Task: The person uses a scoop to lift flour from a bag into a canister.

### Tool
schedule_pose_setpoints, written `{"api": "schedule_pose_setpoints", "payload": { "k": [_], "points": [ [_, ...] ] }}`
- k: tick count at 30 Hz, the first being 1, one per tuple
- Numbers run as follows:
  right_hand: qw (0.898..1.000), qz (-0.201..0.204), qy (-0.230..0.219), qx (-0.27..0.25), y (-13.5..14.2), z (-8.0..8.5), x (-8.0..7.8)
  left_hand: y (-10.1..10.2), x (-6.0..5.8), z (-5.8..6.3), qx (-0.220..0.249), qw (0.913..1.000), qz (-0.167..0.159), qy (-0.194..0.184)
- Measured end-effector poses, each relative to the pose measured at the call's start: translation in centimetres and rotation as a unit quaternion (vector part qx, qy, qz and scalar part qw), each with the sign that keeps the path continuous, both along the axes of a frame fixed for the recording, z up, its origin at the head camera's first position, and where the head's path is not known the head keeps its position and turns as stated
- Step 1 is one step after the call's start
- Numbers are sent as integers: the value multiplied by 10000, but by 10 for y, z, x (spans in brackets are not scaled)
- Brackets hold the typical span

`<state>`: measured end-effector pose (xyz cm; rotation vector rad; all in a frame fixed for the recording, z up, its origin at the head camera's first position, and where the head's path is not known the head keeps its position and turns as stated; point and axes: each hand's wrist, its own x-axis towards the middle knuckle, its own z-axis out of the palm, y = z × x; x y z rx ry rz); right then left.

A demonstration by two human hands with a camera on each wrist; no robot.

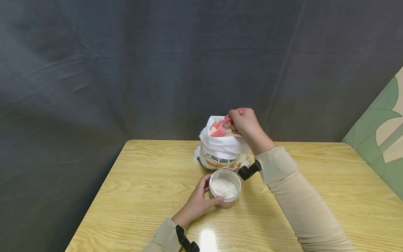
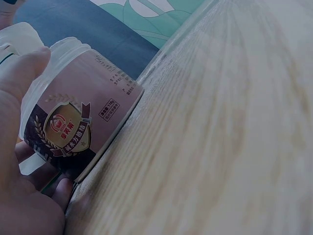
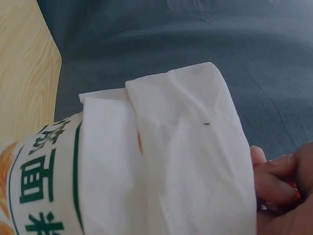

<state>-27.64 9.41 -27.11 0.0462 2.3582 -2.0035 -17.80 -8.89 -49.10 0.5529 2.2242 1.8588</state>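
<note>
In the head view my right hand pinches the handle of a pink scoop at the mouth of a white flour bag with a folded-down rim. Some white powder shows in the scoop. In front of the bag, a round plastic jar with white powder inside stands on the table. My left hand grips the jar's left side, thumb at the near rim. A pink and dark label shows in the left wrist view. In the right wrist view the bag hides the scoop's bowl.
The light wood table ends at a dark grey cloth backdrop just behind the bag. A green and beige patterned surface lies off the table's right edge. Black straps with devices sit at both wrists.
</note>
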Motion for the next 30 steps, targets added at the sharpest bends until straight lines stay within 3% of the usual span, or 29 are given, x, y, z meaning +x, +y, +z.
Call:
{"api": "schedule_pose_setpoints", "payload": {
  "k": [10,21,30],
  "points": [
    [9996,-71,6,277,-10,1,-2,-1,-2,-1,-28,10000,-6,22],
    [9986,-332,-364,-176,-8,6,-2,-2,-3,-1,26,10000,-43,77],
    [9980,-140,-336,-526,4,10,0,-2,-4,-1,24,9999,-48,108]
  ]
}}
